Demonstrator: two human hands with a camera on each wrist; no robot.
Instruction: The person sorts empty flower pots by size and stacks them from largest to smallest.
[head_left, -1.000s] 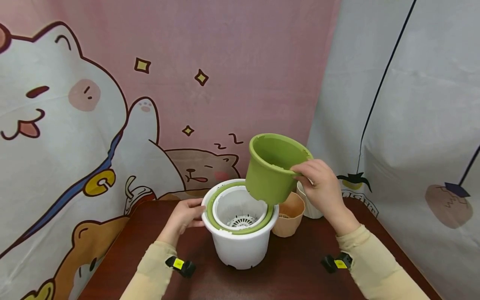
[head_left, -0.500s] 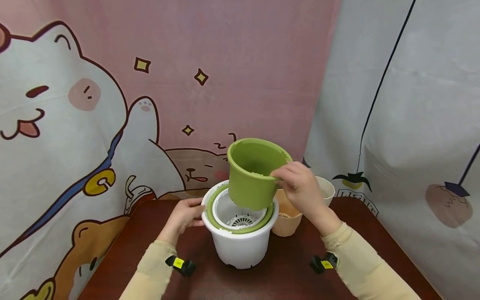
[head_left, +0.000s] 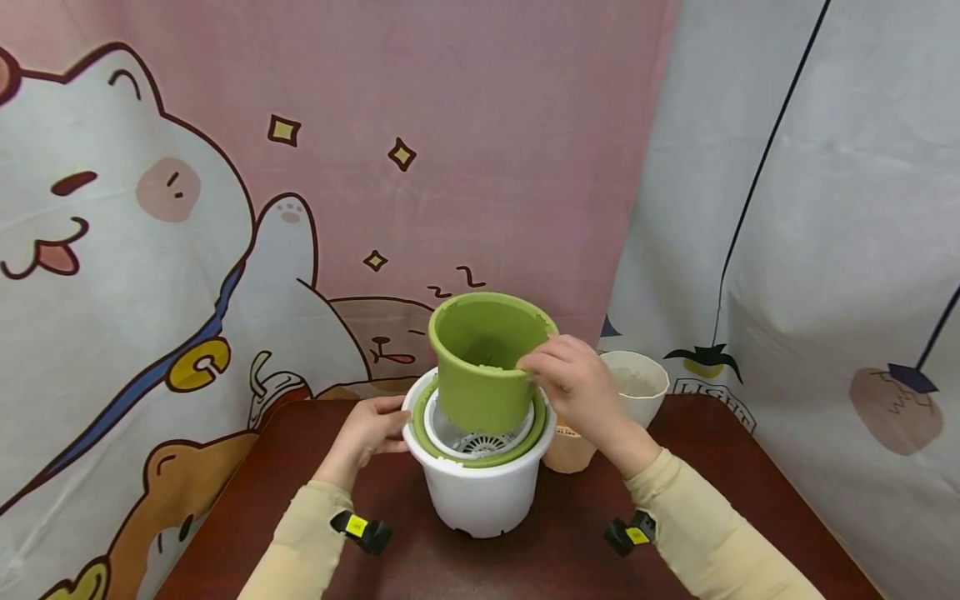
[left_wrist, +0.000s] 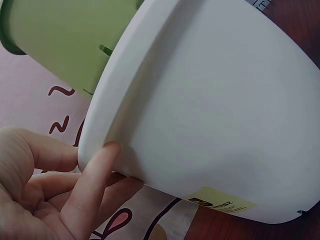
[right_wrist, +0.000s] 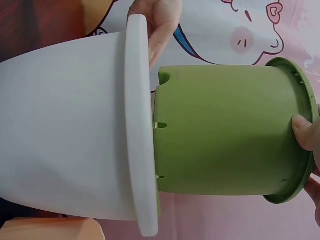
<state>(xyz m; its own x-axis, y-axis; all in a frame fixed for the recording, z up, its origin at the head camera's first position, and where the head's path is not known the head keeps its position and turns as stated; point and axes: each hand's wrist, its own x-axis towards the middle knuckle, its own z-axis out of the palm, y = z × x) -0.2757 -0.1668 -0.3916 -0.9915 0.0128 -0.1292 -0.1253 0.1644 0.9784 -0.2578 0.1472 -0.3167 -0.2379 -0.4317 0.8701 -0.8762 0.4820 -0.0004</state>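
A large white flowerpot (head_left: 480, 500) stands upright on the table, holding a nested green pot whose green rim (head_left: 422, 421) shows and a smaller white pot (head_left: 432, 422) with a slotted bottom. My left hand (head_left: 371, 433) holds the large pot's rim at its left side; the left wrist view shows the fingertips (left_wrist: 111, 150) right at the lip. Pinched at the rim by my right hand (head_left: 573, 387), another green flowerpot (head_left: 483, 400) is upright over the nested pots, its lower end inside the opening. In the right wrist view its notched base (right_wrist: 161, 125) meets the white rim.
Right behind the nested pots are a peach pot (head_left: 570, 450), partly hidden by my right arm, and a cream pot (head_left: 637, 383). The dark red-brown table (head_left: 300, 492) reaches back to a printed cloth backdrop (head_left: 525, 167). A grey-white cloth (head_left: 847, 250) hangs at the right.
My right hand has moved the green flowerpot left and down, from beside the nested pots to over their opening. The cream pot shows more now. My left hand has stayed put.
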